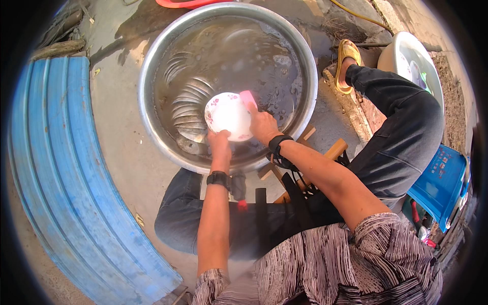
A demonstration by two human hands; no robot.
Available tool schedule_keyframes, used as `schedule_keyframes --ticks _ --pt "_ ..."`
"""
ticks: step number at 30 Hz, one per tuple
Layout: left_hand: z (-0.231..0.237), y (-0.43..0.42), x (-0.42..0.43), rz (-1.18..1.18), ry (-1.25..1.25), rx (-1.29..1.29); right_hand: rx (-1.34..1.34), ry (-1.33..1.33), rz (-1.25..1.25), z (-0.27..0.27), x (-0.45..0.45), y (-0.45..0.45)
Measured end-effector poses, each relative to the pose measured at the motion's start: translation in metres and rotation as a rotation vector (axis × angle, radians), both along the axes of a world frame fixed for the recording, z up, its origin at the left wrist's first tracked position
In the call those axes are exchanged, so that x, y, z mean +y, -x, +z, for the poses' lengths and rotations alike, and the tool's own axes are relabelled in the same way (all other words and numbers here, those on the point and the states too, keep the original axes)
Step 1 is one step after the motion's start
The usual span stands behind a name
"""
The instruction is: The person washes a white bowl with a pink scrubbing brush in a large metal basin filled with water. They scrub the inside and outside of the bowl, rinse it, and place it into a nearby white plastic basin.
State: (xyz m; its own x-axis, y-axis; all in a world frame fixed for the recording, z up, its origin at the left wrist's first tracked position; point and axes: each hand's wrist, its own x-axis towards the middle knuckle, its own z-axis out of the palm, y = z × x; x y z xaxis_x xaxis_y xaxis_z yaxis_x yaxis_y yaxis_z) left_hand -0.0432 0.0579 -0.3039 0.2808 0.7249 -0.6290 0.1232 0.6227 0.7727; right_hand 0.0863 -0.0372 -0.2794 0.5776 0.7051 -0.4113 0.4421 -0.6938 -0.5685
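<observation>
A white bowl with pink flower prints (230,114) is held tilted over a large round metal basin (146,103). My left hand (220,145) grips its lower left rim, the thumb lying on the inside. In my right hand (264,125) is a pink sponge (248,100), pressed against the bowl's right rim. Murky, soapy water (244,57) fills much of the basin. Stacked dishes (192,108) lie partly under the water at the left, their edges overlapping in a row.
Left of the basin lies a blue corrugated sheet (65,160). A white tub (398,47) with water and dishes stands at the upper right, beyond my leg. A blue plastic container (438,183) sits at the right. Part of a red basin (190,4) shows at the top.
</observation>
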Motion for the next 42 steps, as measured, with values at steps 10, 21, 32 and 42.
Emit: schedule_keyframes --ticks 10,21,32,42 --pt "-0.005 0.004 -0.002 0.032 0.219 0.01 0.055 0.064 0.143 -0.008 0.005 0.031" --pt "-0.008 0.006 0.002 0.042 0.113 -0.019 -0.005 0.027 0.279 0.004 -0.009 0.001" --pt "-0.003 0.003 0.001 0.038 0.049 -0.024 0.047 0.102 0.266 0.005 -0.009 0.007" --pt "0.004 0.004 -0.004 0.019 0.021 -0.016 0.137 0.217 0.235 0.001 -0.007 0.017"
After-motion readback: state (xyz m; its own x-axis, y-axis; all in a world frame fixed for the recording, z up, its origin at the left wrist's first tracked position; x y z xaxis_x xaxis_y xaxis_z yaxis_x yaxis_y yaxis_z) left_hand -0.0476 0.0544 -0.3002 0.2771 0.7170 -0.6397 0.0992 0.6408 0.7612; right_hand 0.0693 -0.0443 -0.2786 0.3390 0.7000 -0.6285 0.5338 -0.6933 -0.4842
